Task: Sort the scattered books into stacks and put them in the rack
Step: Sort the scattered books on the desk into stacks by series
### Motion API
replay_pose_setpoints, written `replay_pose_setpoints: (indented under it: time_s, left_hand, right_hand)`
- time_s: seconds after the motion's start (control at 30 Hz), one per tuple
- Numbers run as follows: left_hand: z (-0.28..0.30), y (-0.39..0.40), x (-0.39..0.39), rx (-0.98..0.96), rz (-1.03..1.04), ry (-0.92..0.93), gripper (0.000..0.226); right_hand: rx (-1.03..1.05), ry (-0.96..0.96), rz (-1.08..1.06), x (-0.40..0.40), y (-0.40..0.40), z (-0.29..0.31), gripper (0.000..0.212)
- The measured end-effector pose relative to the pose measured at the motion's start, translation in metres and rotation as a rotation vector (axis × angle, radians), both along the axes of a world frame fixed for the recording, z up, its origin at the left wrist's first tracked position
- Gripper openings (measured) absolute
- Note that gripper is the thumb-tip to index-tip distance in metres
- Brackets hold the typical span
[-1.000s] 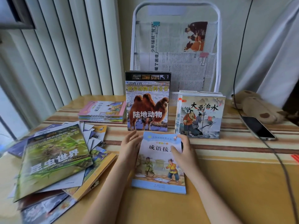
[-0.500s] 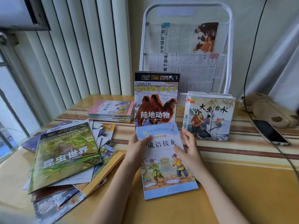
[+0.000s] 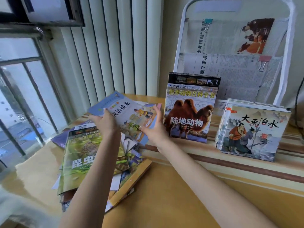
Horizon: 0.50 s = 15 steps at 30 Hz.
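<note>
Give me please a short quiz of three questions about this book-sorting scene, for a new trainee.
1. True or false: both hands hold the light-blue picture book.
2. Which book stands upright directly right of the right hand? A) green insect book B) camel book C) newspaper
3. Fill in: the green insect book lies on top of the scattered ____.

Key: 1 true, left hand included. 2 B, the camel book. 3 pile.

Soft daylight from the window (image 3: 21, 96) at left; wide-angle bending, slightly blurred edges.
</note>
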<state>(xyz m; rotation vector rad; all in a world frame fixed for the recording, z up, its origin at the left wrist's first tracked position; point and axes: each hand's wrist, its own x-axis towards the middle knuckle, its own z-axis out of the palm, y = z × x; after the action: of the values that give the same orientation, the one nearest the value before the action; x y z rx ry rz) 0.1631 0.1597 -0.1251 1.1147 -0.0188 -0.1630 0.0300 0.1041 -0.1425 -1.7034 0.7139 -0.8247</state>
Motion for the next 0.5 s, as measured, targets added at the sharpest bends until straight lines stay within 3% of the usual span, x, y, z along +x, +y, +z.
replay_pose_setpoints:
  time_s: [0.13, 0.2, 0.27, 0.37, 0.43, 0.5]
  left_hand:
    - [-0.004, -0.037, 0.037, 0.199, -0.113, -0.141, 0.042]
    - [-0.013, -0.052, 0.053, 0.472, -0.137, -0.212, 0.052]
    - [-0.026, -0.064, 0.068, 0.79, -0.16, -0.256, 0.071]
    - [-0.042, -0.078, 0.081, 1.13, -0.267, -0.327, 0.083]
    - [-0.05, -0.085, 0.083, 1.189, -0.293, -0.415, 0.086]
    - [-0.055, -0.088, 0.082, 1.173, -0.313, -0.432, 0.105]
  right_hand:
    - [-0.125, 0.244, -0.281, 0.065, -0.041, 0.006, 0.059]
    - [-0.279, 0.383, -0.366, 0.088, -0.068, 0.001, 0.056]
    - [-0.382, 0.498, -0.446, 0.105, -0.09, -0.001, 0.039]
    - [-0.336, 0.63, -0.528, 0.12, -0.105, -0.004, 0.034]
    - [-0.357, 0.773, -0.538, 0.123, -0.109, -0.014, 0.041]
    - [-0.407, 0.856, -0.538, 0.125, -0.115, -0.019, 0.044]
